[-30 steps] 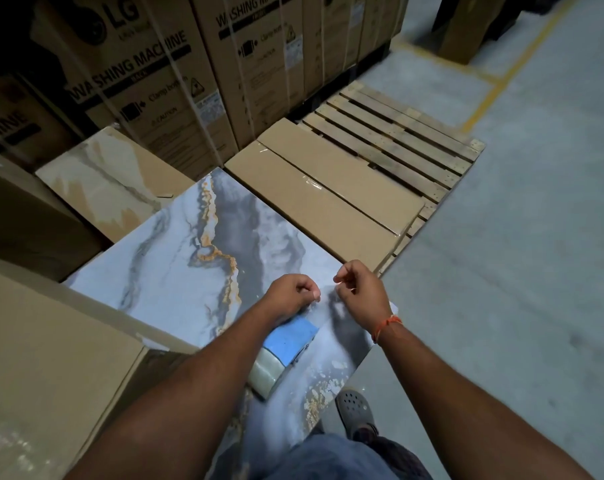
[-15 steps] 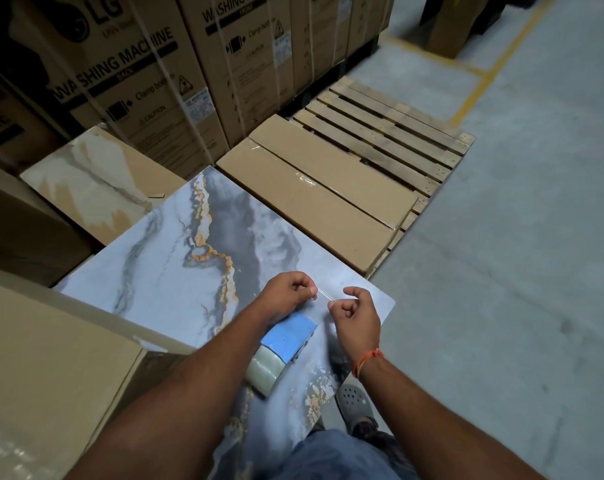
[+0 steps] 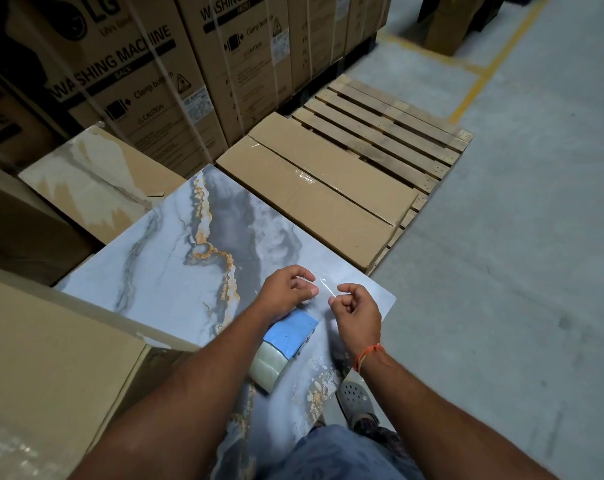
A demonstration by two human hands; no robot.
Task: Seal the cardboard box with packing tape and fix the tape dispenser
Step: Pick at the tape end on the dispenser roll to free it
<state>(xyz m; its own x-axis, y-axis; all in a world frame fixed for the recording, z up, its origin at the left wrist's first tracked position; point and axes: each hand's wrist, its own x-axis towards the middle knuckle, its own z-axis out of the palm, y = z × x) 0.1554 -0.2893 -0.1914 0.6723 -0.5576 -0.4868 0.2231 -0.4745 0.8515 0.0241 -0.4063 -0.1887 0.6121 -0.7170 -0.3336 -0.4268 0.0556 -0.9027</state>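
Two hands pinching clear tape strip.

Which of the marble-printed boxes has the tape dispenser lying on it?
The blue-grey marble box under the hands; the tape dispenser lies on it. The beige marble box behind carries nothing.

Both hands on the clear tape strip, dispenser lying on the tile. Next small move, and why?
Probably carry the tape strip back to the dispenser and rethread it: left hand and right hand pinch it taut, clear of the blue body.
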